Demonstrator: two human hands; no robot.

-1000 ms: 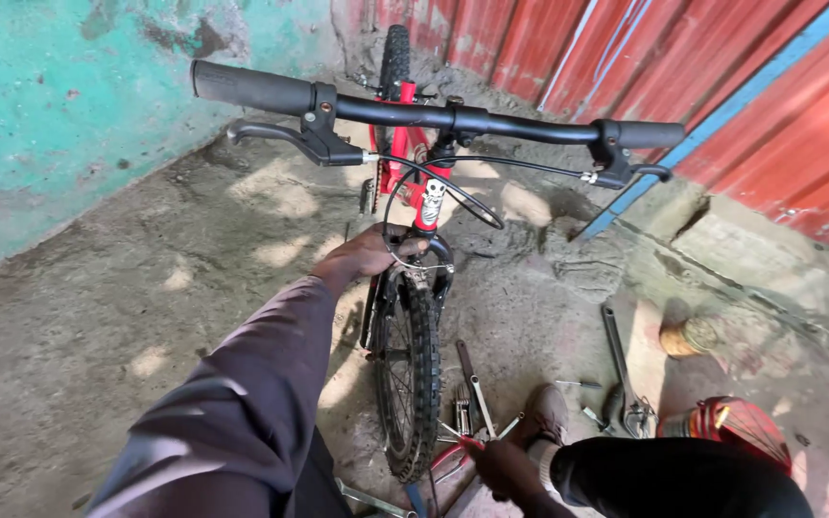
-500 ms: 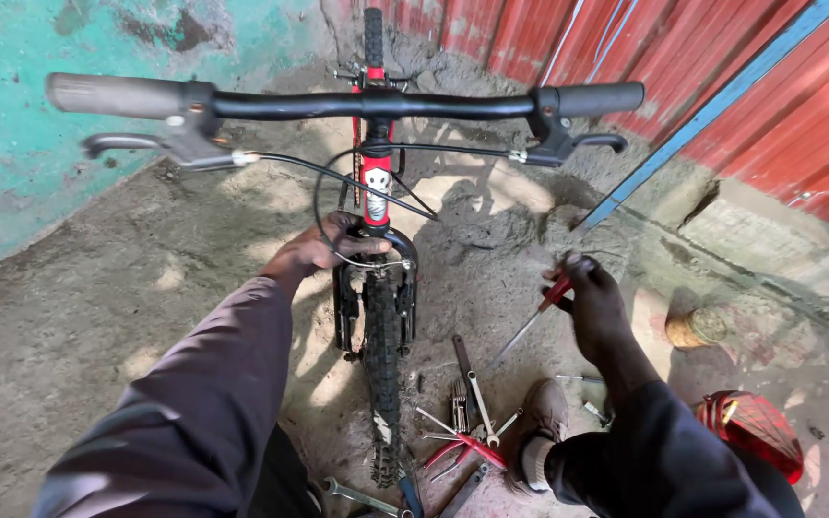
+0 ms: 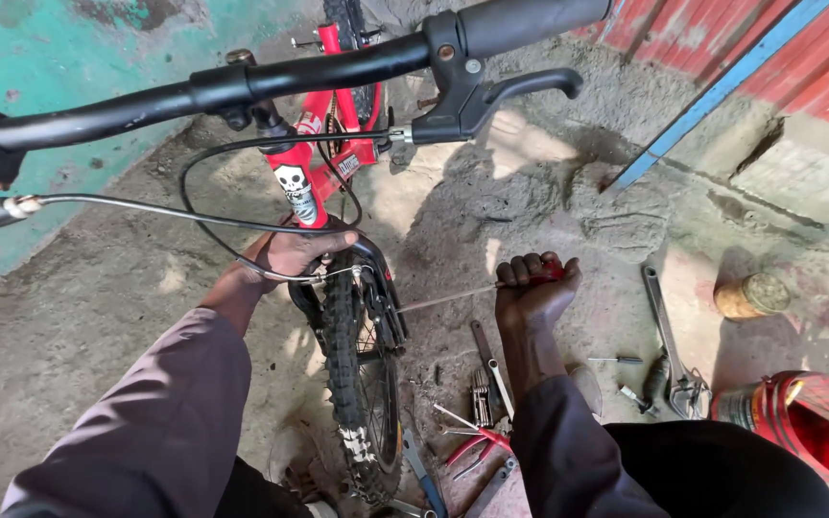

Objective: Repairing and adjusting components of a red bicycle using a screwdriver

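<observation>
A red bicycle (image 3: 323, 163) with black handlebars (image 3: 271, 82) stands in front of me, its knobby front tyre (image 3: 357, 384) between my arms. My left hand (image 3: 295, 251) grips the top of the black fork and brake just above the tyre. My right hand (image 3: 530, 288) is closed around the red handle of a screwdriver (image 3: 453, 297). The screwdriver's thin metal shaft points left, its tip at the brake arm (image 3: 390, 307) on the right side of the wheel. Black brake cables (image 3: 213, 221) loop in front of the frame.
Loose tools lie on the dirt ground by the wheel: spanners (image 3: 486, 360), red-handled pliers (image 3: 477, 446) and a large adjustable wrench (image 3: 669, 341). A small tin (image 3: 750, 295) and a red container (image 3: 808, 422) sit at right. A teal wall (image 3: 59, 48) is left, red corrugated sheeting (image 3: 798, 48) is right.
My right hand picked up the screwdriver from the ground, raised it, then brought its tip leftward to the brake. My view moved closer and the handlebars shifted left. My left hand stayed on the fork.
</observation>
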